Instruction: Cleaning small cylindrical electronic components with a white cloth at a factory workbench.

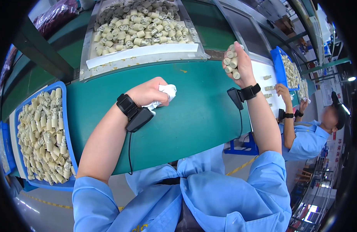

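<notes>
My left hand (147,92) is closed around a crumpled white cloth (169,91) above the middle of the green table, with the cloth poking out on both sides of the fist. Further right and higher, my right hand (245,65) grips a bunch of small cream cylindrical parts (231,63), their round ends facing left. Both wrists carry black straps with dark boxes and thin cables. Loose parts of the same cream colour, some with clear, shiny ends, fill a blue bin (71,135) beside my left arm.
Behind the green table (194,116), a metal-edged tray (85,58) holds a heap of cream parts, a white strip (143,55) along its front. To the right, a white board (259,71) carries several parts near another blue bin (278,63). A co-worker's hand (282,92) reaches there.
</notes>
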Motion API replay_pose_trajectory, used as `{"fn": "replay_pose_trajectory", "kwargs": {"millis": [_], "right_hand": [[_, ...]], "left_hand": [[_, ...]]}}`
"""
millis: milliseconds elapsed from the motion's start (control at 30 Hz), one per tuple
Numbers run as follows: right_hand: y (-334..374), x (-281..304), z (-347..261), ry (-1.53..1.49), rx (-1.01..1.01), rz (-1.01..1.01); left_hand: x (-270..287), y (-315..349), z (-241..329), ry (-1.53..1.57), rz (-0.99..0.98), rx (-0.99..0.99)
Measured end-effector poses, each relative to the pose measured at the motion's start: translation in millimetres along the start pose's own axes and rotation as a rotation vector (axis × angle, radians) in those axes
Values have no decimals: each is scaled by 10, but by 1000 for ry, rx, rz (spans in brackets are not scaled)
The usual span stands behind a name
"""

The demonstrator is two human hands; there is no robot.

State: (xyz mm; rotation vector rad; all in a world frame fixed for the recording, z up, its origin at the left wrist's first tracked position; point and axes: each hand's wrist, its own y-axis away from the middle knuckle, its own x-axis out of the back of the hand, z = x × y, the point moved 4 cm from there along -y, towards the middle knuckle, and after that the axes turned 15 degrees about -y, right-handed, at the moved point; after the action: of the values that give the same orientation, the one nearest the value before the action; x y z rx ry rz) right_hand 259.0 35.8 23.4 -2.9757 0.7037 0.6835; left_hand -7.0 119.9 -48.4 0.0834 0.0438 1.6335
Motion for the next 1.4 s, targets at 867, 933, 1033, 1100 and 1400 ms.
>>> {"fn": "replay_pose_trajectory", "kwargs": {"millis": [867, 933, 1033, 1100, 1400], "right_hand": [[-2056, -1717, 109, 419, -108, -241], [-2391, -1764, 53, 465, -130, -367], [-2622, -1870, -58, 400, -16, -205], [-2633, -1904, -100, 367, 39, -120], [-1876, -1897, -271, 97, 25, -357]], "left_hand": [[23, 48, 60, -160, 2, 16], [6, 43, 104, -155, 25, 16], [10, 64, 128, -139, 59, 27], [12, 61, 111, -147, 47, 32], [-1, 35, 68, -114, 36, 43]]}}
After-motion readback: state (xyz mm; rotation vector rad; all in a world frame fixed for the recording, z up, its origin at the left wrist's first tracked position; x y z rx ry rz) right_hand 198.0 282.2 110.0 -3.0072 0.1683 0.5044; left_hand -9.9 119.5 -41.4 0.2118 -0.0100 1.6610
